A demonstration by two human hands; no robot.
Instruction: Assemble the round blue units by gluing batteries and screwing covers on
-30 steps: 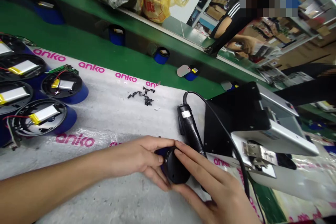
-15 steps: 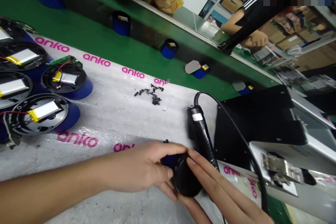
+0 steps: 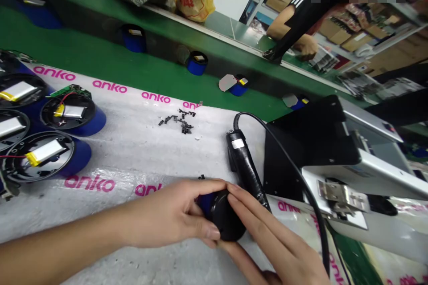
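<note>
Between my two hands is a round blue housing with a black end face (image 3: 229, 217), tilted so the black face looks to the right. My left hand (image 3: 177, 209) wraps its blue side, thumb at the lower edge of the face. My right hand (image 3: 267, 236) lies along the face's right rim, with fingers closed around it. Just behind them a black corded electric screwdriver (image 3: 246, 167) lies on the white foam sheet (image 3: 133, 151). Small black parts (image 3: 182, 121) are scattered farther back on the sheet.
Several open blue housings with silver batteries (image 3: 47, 151) crowd the left. More blue housings (image 3: 197, 63) stand along the green surface behind. At right is a black and silver machine (image 3: 310, 142); the screwdriver's cable (image 3: 301, 173) curves before it. Across, a person's arm (image 3: 282, 26) rests near shelves.
The camera view has shifted, so the surroundings sit farther left in the picture. Both hands still hold the blue housing, its black face turned slightly.
</note>
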